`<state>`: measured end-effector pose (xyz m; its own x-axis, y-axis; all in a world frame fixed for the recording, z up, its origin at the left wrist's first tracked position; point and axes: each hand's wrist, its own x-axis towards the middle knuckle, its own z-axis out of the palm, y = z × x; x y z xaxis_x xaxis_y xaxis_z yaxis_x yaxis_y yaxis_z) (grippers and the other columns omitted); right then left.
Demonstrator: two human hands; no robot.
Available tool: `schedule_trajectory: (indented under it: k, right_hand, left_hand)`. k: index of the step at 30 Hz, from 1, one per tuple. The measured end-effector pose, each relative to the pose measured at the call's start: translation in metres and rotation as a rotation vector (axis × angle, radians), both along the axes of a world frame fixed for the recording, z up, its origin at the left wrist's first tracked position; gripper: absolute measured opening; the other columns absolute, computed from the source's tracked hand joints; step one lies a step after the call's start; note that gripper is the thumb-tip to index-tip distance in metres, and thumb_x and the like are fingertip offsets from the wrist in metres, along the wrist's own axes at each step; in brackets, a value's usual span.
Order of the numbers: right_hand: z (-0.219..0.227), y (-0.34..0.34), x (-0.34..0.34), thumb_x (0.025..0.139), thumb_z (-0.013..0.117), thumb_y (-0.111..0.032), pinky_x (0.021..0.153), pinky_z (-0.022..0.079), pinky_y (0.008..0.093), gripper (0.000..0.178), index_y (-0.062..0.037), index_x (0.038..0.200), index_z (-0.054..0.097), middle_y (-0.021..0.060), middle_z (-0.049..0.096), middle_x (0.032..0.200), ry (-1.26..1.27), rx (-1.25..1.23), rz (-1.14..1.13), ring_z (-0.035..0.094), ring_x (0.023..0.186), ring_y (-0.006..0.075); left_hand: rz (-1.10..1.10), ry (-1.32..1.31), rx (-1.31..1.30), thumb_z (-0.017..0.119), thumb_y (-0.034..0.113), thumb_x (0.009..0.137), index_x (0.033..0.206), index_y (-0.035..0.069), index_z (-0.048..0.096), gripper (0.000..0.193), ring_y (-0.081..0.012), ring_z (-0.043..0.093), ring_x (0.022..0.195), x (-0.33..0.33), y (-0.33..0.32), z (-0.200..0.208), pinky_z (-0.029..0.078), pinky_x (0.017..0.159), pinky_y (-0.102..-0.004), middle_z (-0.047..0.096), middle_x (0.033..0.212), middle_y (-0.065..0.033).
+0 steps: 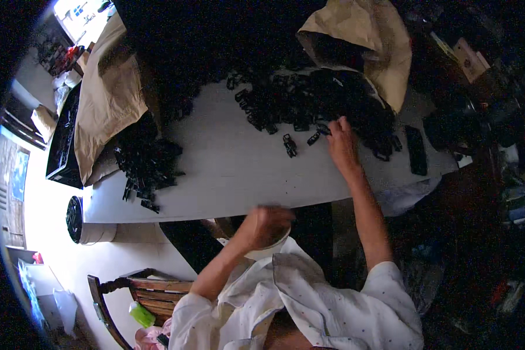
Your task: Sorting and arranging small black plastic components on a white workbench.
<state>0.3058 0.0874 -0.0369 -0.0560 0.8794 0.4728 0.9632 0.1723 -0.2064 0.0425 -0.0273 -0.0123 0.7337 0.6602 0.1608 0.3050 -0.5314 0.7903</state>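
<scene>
Head view: small black parts [312, 99] heaped on the pale table [216, 175]. Right hand [342, 146] at the heap's near edge, fingertips against one piece; grip unclear. Left hand [267, 226] motion-blurred near the table's front edge, closure indeterminate. Brown bag [394, 52] behind heap.

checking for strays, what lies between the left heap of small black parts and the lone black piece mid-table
In the head view, only bare white tabletop lies between the left heap and the lone piece.
</scene>
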Motion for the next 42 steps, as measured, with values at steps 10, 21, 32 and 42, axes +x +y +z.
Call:
schedule_trajectory:
  k: [10,21,32,42]
  right_hand:
    - [0.001,-0.05,0.004,0.072,0.06,-0.003,0.073,0.043,0.041,0.038,-0.0011,0.107,0.046,0.0166,0.052,0.102,0.031,0.015,0.026,0.052,0.09,0.0334]
    - [0.012,-0.044,0.031,0.07,0.048,0.011,0.078,0.044,0.0349,0.038,-0.0074,0.102,0.06,0.0106,0.052,0.106,0.3,-0.153,0.139,0.053,0.092,0.0289]
    - [0.03,-0.045,0.02,0.066,0.064,0.001,0.077,0.045,0.0354,0.033,-0.0014,0.097,0.055,0.0126,0.051,0.103,0.058,-0.228,0.27,0.053,0.09,0.0292]
    - [0.03,-0.064,-0.075,0.063,0.067,-0.002,0.072,0.045,0.0356,0.035,-0.0014,0.096,0.055,0.0125,0.053,0.09,0.36,-0.196,0.433,0.054,0.084,0.0292]
  left_hand:
    - [0.554,-0.071,0.932,0.058,0.003,0.064,0.08,0.0,0.057,0.017,-0.0335,0.049,0.076,0.097,0.117,-0.014,0.042,0.06,-0.0426,0.048,0.082,-0.0157]
    - [0.431,0.023,0.302,0.055,-0.002,0.068,0.088,0.001,0.056,0.02,-0.034,0.057,0.075,0.075,0.087,-0.014,0.047,0.061,-0.0372,0.056,0.089,-0.0154]
    - [0.505,-0.104,0.244,0.057,-0.005,0.066,0.085,0.002,0.06,0.021,-0.0349,0.055,0.08,0.017,0.055,-0.019,0.046,0.067,-0.0371,0.059,0.089,-0.0134]
    - [0.599,-0.127,0.259,0.064,-0.003,0.06,0.092,0.002,0.057,0.033,-0.0328,0.05,0.084,0.007,0.06,-0.021,0.042,0.071,-0.0383,0.054,0.091,-0.0137]
